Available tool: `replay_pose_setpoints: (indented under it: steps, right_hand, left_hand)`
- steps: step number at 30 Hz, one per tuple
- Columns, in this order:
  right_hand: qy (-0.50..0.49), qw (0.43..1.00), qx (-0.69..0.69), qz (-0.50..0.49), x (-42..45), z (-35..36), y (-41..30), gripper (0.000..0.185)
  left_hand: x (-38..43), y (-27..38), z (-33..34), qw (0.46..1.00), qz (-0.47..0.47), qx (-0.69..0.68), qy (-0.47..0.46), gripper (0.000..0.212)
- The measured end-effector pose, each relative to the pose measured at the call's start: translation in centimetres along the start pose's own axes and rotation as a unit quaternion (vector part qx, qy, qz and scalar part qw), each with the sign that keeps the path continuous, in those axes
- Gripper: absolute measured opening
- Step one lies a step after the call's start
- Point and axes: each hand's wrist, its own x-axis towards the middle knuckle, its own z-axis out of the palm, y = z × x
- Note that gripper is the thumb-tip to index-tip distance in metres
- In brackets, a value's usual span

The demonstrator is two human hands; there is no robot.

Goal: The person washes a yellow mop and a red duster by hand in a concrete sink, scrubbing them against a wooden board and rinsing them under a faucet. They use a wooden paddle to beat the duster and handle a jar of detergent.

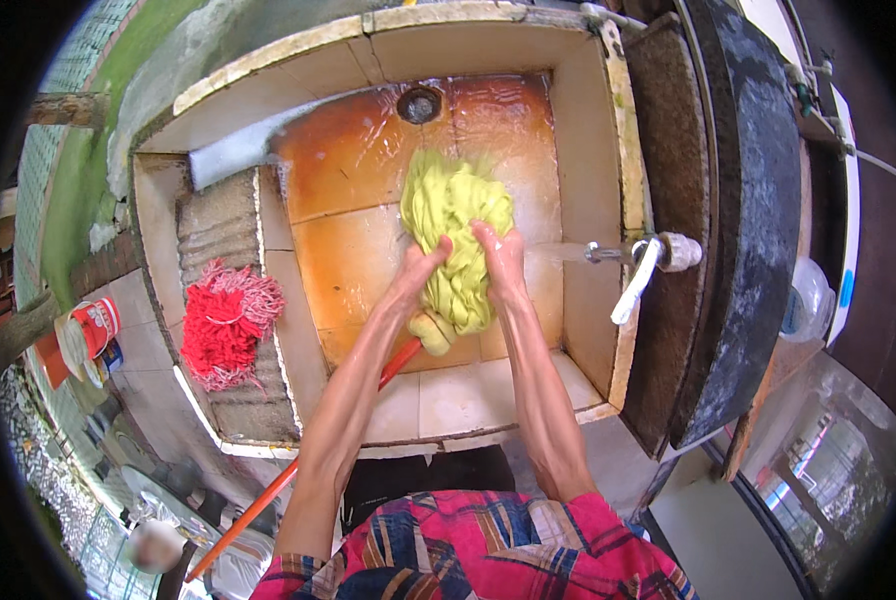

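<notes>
My left hand (420, 271) and my right hand (502, 259) grip opposite sides of a wet, bunched yellow-green cloth mop head (459, 217). It is over the tiled floor of a deep sink (358, 270), which is stained orange-brown. A red-orange pole (253, 510) slants from the cloth's lower end, behind my left forearm and over the sink's front rim. Water runs from a tap (605, 253) on the right towards the cloth. My fingers are partly hidden in the folds.
A red and pink yarn bundle (230, 326) lies on the ribbed concrete washboard (219, 217) at the left. The drain (419, 104) is at the far side. A dark stone ledge (752, 225) runs along the right. Red and white buckets (96, 326) stand outside, left.
</notes>
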Motion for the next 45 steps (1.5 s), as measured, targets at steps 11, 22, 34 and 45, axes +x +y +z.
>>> replay_pose_setpoints:
  steps: [11, 22, 34, 45]
  right_hand:
    - [0.015, 0.98, -0.195, -0.015, -2.4, -3.6, -1.6, 0.057]
    - [0.018, 0.994, 0.089, 0.057, -1.7, -0.6, 4.6, 0.044]
    - [-0.125, 0.958, -0.232, -0.109, -0.1, 3.1, -0.5, 0.031]
    - [-0.084, 0.787, -0.582, -0.186, 4.5, 4.5, -1.3, 0.029]
  left_hand:
    - [-2.2, -0.6, -1.3, 0.952, -0.068, -0.297, 0.04, 0.048]
    - [-4.5, -1.3, -0.3, 0.912, -0.163, -0.366, -0.084, 0.05]
    - [-9.1, 3.7, 0.4, 0.995, 0.034, -0.085, -0.031, 0.101]
    - [-7.3, 4.9, 1.0, 0.99, 0.091, 0.071, -0.086, 0.067]
